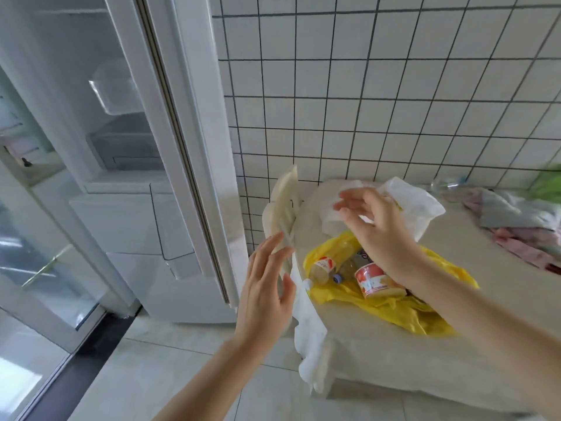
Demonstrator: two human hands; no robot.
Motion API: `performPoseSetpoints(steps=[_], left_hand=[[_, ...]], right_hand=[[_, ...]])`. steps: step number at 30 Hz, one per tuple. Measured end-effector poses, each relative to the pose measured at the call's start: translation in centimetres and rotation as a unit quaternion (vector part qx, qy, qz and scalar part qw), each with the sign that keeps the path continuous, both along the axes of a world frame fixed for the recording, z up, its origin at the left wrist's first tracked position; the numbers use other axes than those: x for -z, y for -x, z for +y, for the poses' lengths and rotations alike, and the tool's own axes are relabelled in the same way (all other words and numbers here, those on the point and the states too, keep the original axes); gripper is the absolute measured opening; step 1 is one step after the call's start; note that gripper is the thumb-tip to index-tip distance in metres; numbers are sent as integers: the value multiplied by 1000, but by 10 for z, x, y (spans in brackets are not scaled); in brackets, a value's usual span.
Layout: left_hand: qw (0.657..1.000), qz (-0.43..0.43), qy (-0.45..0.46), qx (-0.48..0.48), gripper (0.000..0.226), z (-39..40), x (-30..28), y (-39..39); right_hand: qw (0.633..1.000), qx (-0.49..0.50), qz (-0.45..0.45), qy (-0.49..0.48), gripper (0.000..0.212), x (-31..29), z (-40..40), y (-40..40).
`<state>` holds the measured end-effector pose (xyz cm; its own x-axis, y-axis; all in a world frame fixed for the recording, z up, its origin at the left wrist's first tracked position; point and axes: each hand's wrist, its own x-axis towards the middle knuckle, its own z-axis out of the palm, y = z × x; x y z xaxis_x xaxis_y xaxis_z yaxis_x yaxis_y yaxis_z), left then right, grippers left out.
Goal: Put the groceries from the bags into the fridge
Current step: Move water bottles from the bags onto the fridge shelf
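A yellow plastic bag [394, 308] lies open on a beige countertop [394, 360], with bottles [321, 268] and a red-labelled jar [376, 281] inside. Behind it sits a white plastic bag [422, 205]. My right hand [376, 229] hovers over the yellow bag with fingers spread, holding nothing. My left hand [267, 287] is open at the counter's left edge, next to a white bag [306, 323] that hangs over the edge. The fridge [91, 147] stands open on the left, with its door [182, 147] swung towards the counter.
A white tiled wall [379, 101] rises behind the counter. Pink and grey cloth [516, 226] lies at the counter's right end, with something green [549, 183] behind it. Door shelves and bins [121, 147] show in the fridge door. The floor [182, 375] is pale tile.
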<state>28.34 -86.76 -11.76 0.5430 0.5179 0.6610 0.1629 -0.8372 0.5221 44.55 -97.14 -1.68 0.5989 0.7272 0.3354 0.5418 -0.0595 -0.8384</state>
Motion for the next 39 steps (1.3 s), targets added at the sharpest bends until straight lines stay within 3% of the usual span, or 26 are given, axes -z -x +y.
performPoseSetpoints(steps=[9,18,27,39], left_hand=[[988,115,93,49,32,-51,46,-53],[960,207,166,86,35,-68,97,-110],[934,282,186,114,39,-20,131,-192],[909,367,198,-9,42,64,195,-228]], right_hand=[[993,70,72,65,18,90,-94,-47],[977,110,94,156,13,156,-118,-85],[954,115,110,255,16,185,-62,-157],[938,-41,-27,343,17,228,48,-214]])
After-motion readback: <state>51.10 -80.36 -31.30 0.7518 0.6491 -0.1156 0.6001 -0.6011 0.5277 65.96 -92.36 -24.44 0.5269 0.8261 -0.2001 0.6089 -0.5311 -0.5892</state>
